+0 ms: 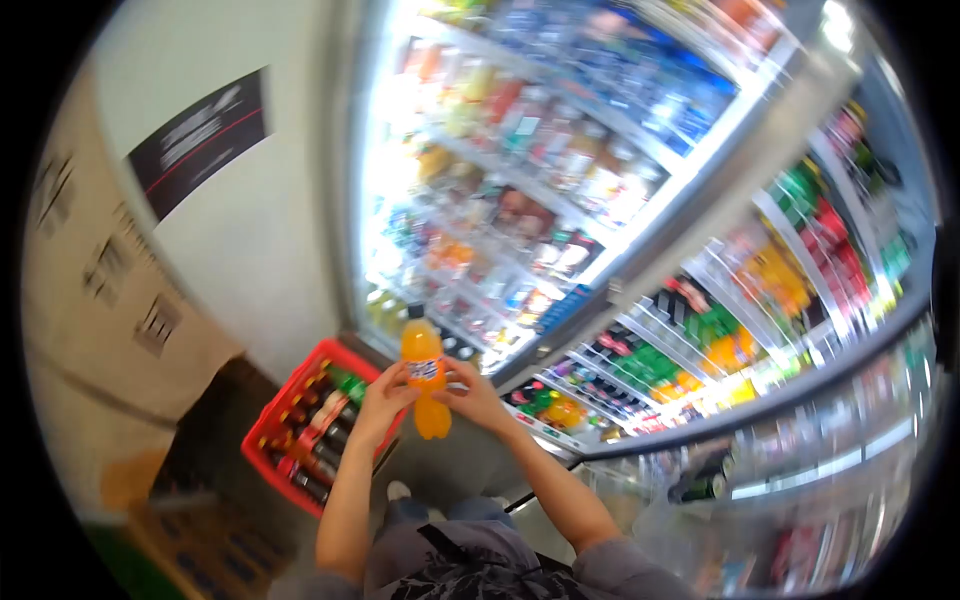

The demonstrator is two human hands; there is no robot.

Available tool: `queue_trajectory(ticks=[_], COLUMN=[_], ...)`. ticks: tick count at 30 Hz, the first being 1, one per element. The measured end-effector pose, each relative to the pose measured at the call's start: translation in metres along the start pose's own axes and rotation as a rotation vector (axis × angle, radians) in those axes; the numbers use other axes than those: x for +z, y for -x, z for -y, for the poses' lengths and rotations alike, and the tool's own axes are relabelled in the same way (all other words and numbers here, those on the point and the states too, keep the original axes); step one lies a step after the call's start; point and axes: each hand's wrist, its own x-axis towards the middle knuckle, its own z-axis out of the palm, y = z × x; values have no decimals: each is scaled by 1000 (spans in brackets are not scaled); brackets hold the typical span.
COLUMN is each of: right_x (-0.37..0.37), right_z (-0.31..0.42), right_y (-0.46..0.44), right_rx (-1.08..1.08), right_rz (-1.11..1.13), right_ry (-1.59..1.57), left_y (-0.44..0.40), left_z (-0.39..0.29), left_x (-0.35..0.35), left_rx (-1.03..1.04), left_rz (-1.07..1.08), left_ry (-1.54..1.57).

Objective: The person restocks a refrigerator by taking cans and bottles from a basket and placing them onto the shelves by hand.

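An orange soda bottle [427, 345] with a dark cap and a blue-and-white label stands upright between my two hands, in front of my body. My left hand [388, 396] closes on its left side near the label. From the other side, the fingers of my right hand [472, 393] press against the bottle at label height. Below and left of my left hand is a red crate [262, 462] holding several dark bottles [312, 432] and a green one [350, 384].
A lit drinks fridge [520, 190] with packed shelves rises ahead. To the right, an open fridge door [690, 220] shows more shelved bottles. Large cardboard boxes [120, 270] are stacked at the left, and a dark sign [200, 140] hangs on the pale wall. My shoes [398, 490] show on the floor.
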Motion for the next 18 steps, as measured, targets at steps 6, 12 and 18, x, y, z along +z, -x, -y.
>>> queue_trajectory(ticks=[6, 12, 18], right_x=[-94, -187, -261], right_z=[43, 68, 74], right_y=[71, 145, 211], right_rx=[-42, -63, -136], right_rz=[-105, -290, -490], right_ry=[-25, 97, 104], left_y=[-25, -44, -49], left_z=[17, 32, 39], left_x=[103, 213, 333], left_rx=[-17, -32, 44], left_rz=[231, 442, 621], left_ry=[-51, -142, -283])
